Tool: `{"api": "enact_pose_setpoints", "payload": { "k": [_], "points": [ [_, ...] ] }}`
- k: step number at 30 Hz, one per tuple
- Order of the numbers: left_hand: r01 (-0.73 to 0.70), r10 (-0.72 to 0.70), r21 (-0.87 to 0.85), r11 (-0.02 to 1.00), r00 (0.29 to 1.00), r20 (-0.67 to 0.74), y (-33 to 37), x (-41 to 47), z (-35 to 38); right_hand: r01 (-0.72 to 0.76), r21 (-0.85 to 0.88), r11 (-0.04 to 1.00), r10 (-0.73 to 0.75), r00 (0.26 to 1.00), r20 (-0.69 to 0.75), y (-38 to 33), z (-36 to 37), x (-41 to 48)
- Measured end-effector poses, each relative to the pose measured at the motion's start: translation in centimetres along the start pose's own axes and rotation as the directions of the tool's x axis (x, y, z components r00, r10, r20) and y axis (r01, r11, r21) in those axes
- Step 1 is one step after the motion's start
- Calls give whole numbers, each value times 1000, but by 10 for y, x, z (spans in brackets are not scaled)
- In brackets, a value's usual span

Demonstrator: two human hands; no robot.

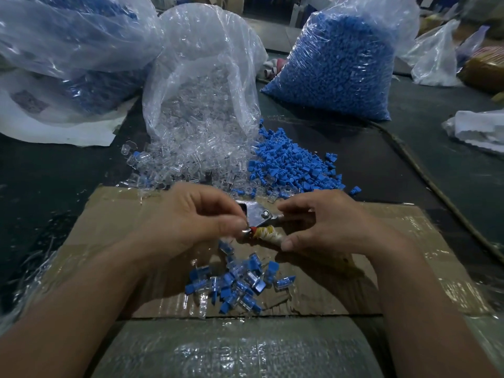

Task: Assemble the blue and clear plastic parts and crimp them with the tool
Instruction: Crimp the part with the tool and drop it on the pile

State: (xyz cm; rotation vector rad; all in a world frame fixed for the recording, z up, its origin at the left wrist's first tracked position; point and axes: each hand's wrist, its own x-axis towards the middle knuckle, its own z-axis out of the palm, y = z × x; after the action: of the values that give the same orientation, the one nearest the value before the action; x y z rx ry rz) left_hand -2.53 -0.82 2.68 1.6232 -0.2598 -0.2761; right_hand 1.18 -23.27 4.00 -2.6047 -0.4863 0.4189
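Note:
My right hand [324, 222] grips the metal crimp tool [257, 216] by its cloth-wrapped handle [268, 234]. My left hand [191, 222] pinches something small at the tool's jaw, and its fingers hide what it is. Below the hands, a heap of joined blue and clear pieces [240, 285] lies on the cardboard sheet [114, 222]. Beyond the hands lie a loose pile of clear parts [185, 159] and a loose pile of blue parts [291, 162].
An open bag of clear parts [207, 77] stands behind the piles. A full bag of blue parts [341, 64] is at the back right, another large bag [68, 42] at the back left. A cable [425, 173] runs along the right of the dark table.

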Motion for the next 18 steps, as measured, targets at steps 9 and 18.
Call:
{"api": "enact_pose_setpoints", "payload": {
  "k": [9,18],
  "points": [
    [167,274,679,715,827,-491,-32,25,-9,24,48,999,-18,991,-133,0,-2,1],
    [202,255,790,579,875,-411,-34,31,-11,4,245,970,143,804,-578,14,-8,7]
  ]
}}
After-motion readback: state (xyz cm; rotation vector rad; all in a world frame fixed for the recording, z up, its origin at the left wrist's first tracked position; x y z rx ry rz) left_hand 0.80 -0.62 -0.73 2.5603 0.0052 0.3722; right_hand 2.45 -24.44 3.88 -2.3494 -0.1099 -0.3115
